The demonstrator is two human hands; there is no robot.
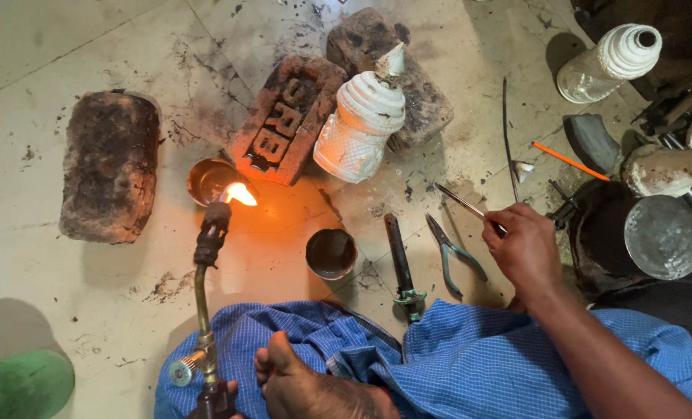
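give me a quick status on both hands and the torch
Left hand low on the torch, flame on the small metal bowl by the brick. Right hand grips a thin metal rod. Pliers and second cup lie between.

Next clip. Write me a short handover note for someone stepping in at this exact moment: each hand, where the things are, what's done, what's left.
Left hand: mostly out of frame at the bottom edge, gripping the gas torch, lit.
Right hand: fingers pinch a thin metal rod, held off the floor.
Things: the flame plays on a small copper bowl leaning by a brick. A second small bowl, pliers and a white mould sit on the floor.
Done: torch lit, bowl under heat.
Left: rod has not reached the bowl.
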